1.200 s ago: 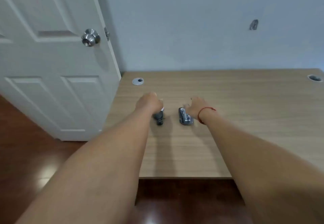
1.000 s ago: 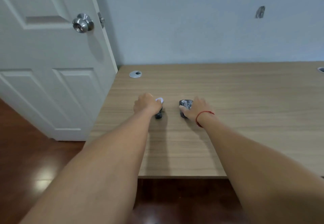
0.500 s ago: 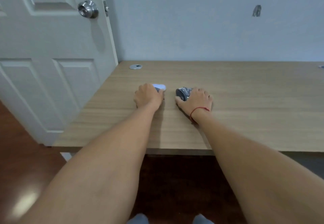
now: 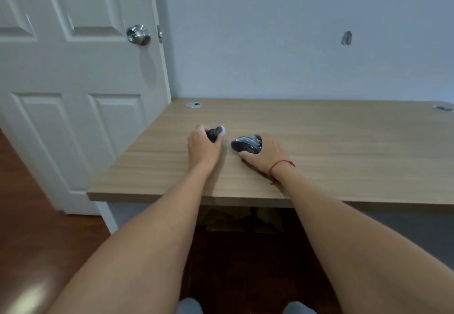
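Note:
My left hand (image 4: 202,148) grips a small dark object with a pale bluish-white tip (image 4: 216,133) just above the wooden desk (image 4: 344,146); most of that object is hidden by my fingers. My right hand (image 4: 266,155), with a red string at its wrist, holds a dark grey computer mouse (image 4: 246,144) from the right side, fingers curled over its far end and thumb along its near side. The mouse sits on the desk or just off it. The two objects lie a short gap apart near the desk's left half.
A white panelled door (image 4: 73,92) with a metal knob (image 4: 138,34) stands left of the desk. Two round cable grommets, the left grommet (image 4: 193,104) and the right grommet (image 4: 443,108), sit at the desk's back corners. A pale blue wall runs behind. Dark wooden floor lies below the desk's front edge.
Both hands closed round their objects, which lay flat on the desk before. The left hand tipped its dark object up. The camera dropped back and lower, showing the desk's front edge.

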`<control>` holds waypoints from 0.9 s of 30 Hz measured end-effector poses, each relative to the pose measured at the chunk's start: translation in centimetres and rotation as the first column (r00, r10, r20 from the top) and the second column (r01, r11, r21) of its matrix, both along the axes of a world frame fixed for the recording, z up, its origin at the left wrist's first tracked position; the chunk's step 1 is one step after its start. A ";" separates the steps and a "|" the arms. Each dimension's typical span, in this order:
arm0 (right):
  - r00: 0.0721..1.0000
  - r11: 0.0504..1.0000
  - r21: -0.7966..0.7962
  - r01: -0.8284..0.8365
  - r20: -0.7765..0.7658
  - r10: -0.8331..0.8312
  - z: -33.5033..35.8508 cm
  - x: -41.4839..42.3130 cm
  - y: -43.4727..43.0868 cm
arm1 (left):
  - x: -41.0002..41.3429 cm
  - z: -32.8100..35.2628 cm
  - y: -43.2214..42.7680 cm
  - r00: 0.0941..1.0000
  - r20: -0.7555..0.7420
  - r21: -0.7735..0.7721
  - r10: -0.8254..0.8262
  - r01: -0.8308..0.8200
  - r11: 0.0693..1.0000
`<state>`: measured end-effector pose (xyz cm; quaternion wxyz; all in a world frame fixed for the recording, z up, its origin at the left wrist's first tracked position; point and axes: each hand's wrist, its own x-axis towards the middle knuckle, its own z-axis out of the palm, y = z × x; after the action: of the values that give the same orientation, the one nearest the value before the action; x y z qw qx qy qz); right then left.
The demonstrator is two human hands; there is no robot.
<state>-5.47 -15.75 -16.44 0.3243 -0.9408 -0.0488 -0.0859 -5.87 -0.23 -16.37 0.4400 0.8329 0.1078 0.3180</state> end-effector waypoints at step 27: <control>0.998 0.995 0.089 -0.049 0.032 0.046 -0.4 0.6 0.4 | 1.3 -0.1 -1.7 0.977 0.197 -0.040 -0.082 0.092 0.995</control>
<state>-4.85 -15.40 -16.81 0.3674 -0.9225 -0.0721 -0.0942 -4.61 -1.97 -16.48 0.4823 0.7905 0.0351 0.3758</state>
